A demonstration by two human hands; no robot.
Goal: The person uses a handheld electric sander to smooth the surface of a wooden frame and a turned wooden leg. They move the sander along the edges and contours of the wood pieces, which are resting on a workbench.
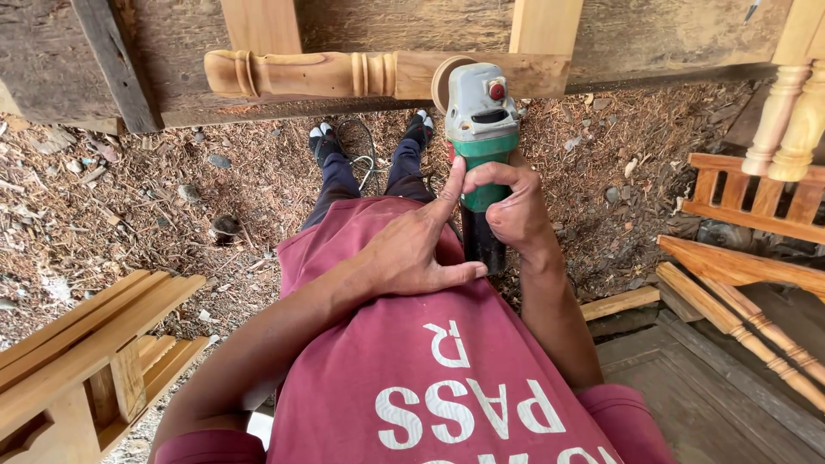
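Maroon shirt [447,378] nearest lens, white lettering on it. Right hand [516,210] fingers curled tight round green body of angle grinder [479,155] (grey head up, disc against turned wooden spindle [301,75]). Left hand [417,245] open, holding nothing, index fingertip touching grinder's green body, palm over shirt. Wood shavings [172,189] cover ground; slatted wooden frame [94,344] lower left.

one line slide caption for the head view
Right hand grips green-and-grey angle grinder against turned wooden spindle; left hand touches its body.
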